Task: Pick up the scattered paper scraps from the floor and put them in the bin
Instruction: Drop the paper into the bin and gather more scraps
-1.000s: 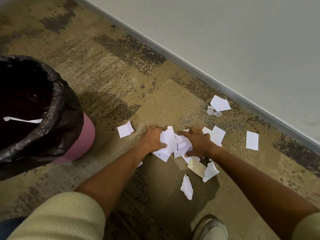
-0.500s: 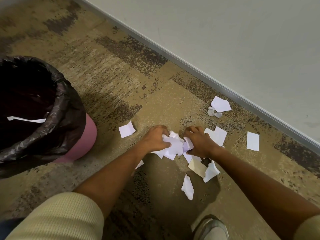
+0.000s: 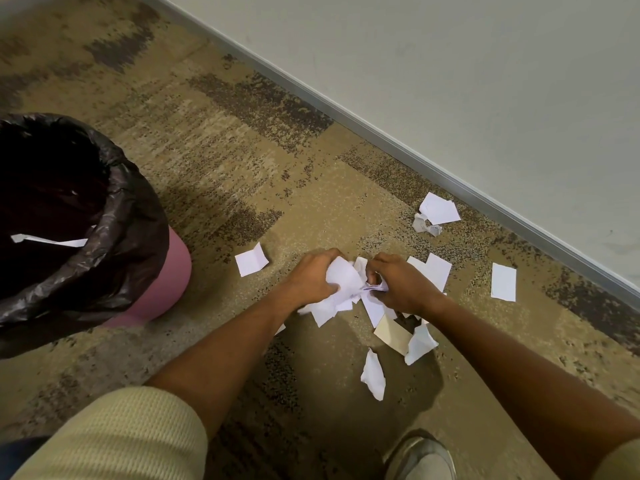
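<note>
White paper scraps lie scattered on the brown patterned carpet. My left hand and my right hand are close together, both gripping a crumpled bunch of white scraps between them, just above the floor. Loose scraps remain around them: a square one to the left, a pair near the wall, one at the right, one nearer to me, and a cream piece under my right wrist. The pink bin with a black liner stands at the left, a paper strip inside.
A grey wall with a metal skirting strip runs diagonally across the upper right. My shoe shows at the bottom edge. Open carpet lies between the bin and the scraps.
Both hands have drawn the flat scraps together into a tighter, crumpled bunch and lifted it slightly. The bin and the outlying scraps have not moved.
</note>
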A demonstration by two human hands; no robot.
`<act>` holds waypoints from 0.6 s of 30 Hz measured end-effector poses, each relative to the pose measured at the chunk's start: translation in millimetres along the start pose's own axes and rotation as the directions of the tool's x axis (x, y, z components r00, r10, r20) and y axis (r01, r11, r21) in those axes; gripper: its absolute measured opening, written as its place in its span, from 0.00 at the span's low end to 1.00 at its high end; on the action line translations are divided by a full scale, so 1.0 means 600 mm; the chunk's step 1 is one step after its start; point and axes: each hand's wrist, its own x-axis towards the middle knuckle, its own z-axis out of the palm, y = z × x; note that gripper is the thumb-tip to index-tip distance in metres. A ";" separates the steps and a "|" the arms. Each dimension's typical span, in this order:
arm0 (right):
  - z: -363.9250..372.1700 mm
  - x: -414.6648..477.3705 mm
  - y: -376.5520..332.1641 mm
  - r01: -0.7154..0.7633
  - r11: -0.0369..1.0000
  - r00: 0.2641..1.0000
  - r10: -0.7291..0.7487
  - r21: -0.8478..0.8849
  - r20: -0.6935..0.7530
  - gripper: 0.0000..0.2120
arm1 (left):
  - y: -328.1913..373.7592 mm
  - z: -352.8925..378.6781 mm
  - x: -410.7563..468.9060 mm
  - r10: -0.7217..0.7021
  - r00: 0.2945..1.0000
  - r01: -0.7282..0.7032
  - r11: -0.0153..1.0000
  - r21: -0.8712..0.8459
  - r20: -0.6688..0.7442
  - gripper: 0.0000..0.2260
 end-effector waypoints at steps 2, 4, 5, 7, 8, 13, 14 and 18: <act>-0.007 0.000 0.004 0.004 0.999 1.000 -0.003 0.042 -0.021 0.10 | 0.000 -0.003 0.001 -0.015 1.000 0.015 1.000 0.016 0.012 0.20; -0.014 0.003 0.008 0.007 0.998 0.999 -0.004 0.061 -0.044 0.09 | -0.001 -0.007 0.001 -0.042 0.999 0.041 0.999 0.008 0.024 0.19; -0.019 0.003 0.009 0.007 0.998 0.998 -0.003 0.068 -0.059 0.09 | 0.000 -0.010 0.001 -0.054 0.998 0.054 0.999 -0.003 0.024 0.19; -0.028 0.006 0.010 0.008 0.995 0.995 0.002 0.101 -0.105 0.08 | 0.000 -0.019 0.002 -0.055 0.998 0.055 0.998 -0.017 0.010 0.18; -0.033 0.007 0.010 0.005 0.992 0.992 0.012 0.130 -0.127 0.08 | 0.001 -0.025 0.003 -0.054 0.999 0.054 0.998 -0.018 -0.003 0.18; -0.057 0.004 -0.003 -0.009 0.949 0.969 0.086 0.316 -0.233 0.08 | 0.012 -0.056 0.008 -0.084 0.992 0.078 0.995 -0.066 -0.092 0.22; -0.062 0.004 -0.007 -0.009 0.939 0.965 0.098 0.343 -0.242 0.08 | 0.015 -0.064 0.010 -0.082 0.992 0.075 0.994 -0.076 -0.096 0.21; -0.084 0.006 -0.030 -0.005 0.915 0.954 0.125 0.404 -0.271 0.08 | 0.024 -0.099 0.011 -0.091 0.988 0.078 0.992 -0.101 -0.125 0.20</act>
